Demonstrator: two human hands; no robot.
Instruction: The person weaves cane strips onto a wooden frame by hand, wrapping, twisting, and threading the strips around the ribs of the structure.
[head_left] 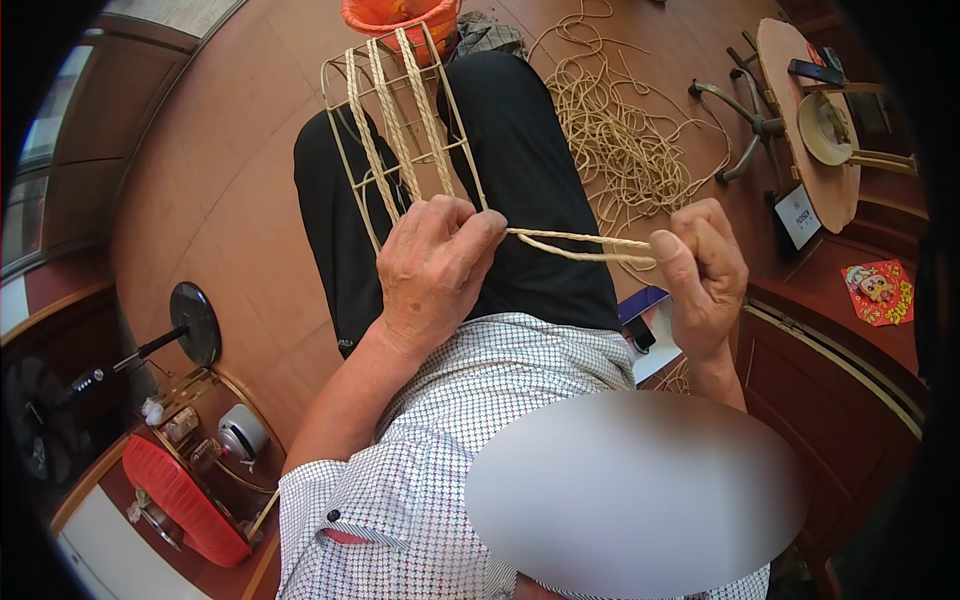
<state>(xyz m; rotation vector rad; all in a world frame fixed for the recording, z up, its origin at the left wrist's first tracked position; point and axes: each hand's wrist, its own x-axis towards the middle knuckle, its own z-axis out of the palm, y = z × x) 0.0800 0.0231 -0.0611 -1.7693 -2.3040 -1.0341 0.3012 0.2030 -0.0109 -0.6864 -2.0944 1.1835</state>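
A tan wire frame [352,150] lies across my lap, with several braided cord strands [384,105] running lengthwise over its crossbars. At the frame's near end my left hand [432,262] is closed, thumb and forefinger pinching the cord there. From that pinch a doubled length of tan cord [580,247] stretches to the right. My right hand [702,262], a closed fist with the thumb pressed on top, grips the loop's other end. The upper strand looks straight, while the lower one bows slightly.
A large loose heap of cord [625,130] spreads over the floor beyond my right knee. An orange bucket [405,12] stands past the frame. At right are a round wooden table [790,100] and a metal chair base [745,125]; at left, a fan [45,420] and a red basket [180,500].
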